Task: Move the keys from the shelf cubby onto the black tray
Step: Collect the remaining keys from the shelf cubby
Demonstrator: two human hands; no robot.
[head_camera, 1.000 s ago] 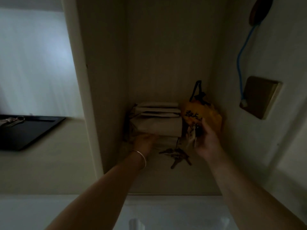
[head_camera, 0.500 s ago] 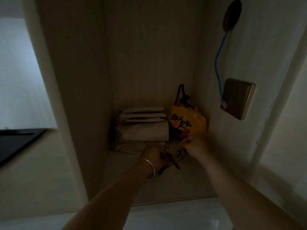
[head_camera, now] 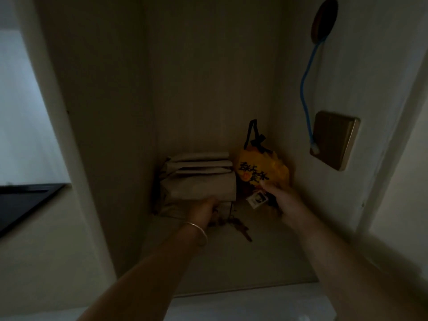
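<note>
A dark bunch of keys [head_camera: 239,227] lies on the floor of the shelf cubby [head_camera: 231,262]. My left hand [head_camera: 203,213], a thin bangle on its wrist, is closed over the bunch's left end. My right hand [head_camera: 283,199] is further back, against the lower edge of a yellow pouch [head_camera: 261,169]. Its fingers are closed on a second small bunch with a white tag [head_camera: 257,199], which is hard to make out in the dim light. A corner of the black tray [head_camera: 25,200] shows on the counter at far left.
Folded brown paper bags [head_camera: 199,179] are stacked at the cubby's back left, touching my left hand. On the cubby's right wall are a brass plate [head_camera: 334,140], a blue cord [head_camera: 305,93] and a dark round hook [head_camera: 324,18]. A white divider [head_camera: 76,181] separates cubby and tray.
My left hand came down from the paper bags onto the keys on the cubby floor. My right hand shifted back against the yellow pouch. The view turned right, so most of the tray left the frame.
</note>
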